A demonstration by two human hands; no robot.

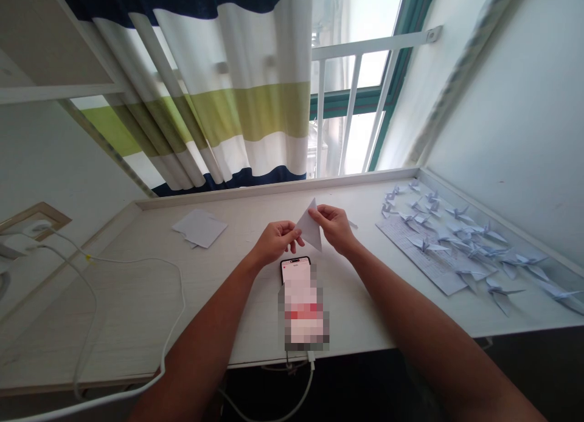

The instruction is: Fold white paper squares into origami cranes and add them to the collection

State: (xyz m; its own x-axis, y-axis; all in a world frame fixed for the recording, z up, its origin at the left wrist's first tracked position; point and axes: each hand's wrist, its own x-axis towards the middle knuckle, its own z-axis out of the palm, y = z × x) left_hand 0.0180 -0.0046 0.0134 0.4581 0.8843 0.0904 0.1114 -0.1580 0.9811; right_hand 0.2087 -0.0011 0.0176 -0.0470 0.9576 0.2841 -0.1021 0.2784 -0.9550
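My left hand [274,242] and my right hand [335,227] hold a folded white paper triangle [311,228] between them, pinching it by its upper edges above the desk. Its point hangs down towards a smartphone [301,303], which lies face up below my hands with its screen pixelated. To the left of my hands lies a small stack of white paper sheets [199,228]. Several pale blue origami cranes [458,233] stand to the right, many on a printed paper sheet [401,245].
A white desk [137,300] runs under a windowsill-like ledge. A white charging cable [180,300] loops across its left side from a wall socket [34,228]; another cable hangs below the phone. A striped curtain [232,100] and railed window [356,87] stand behind.
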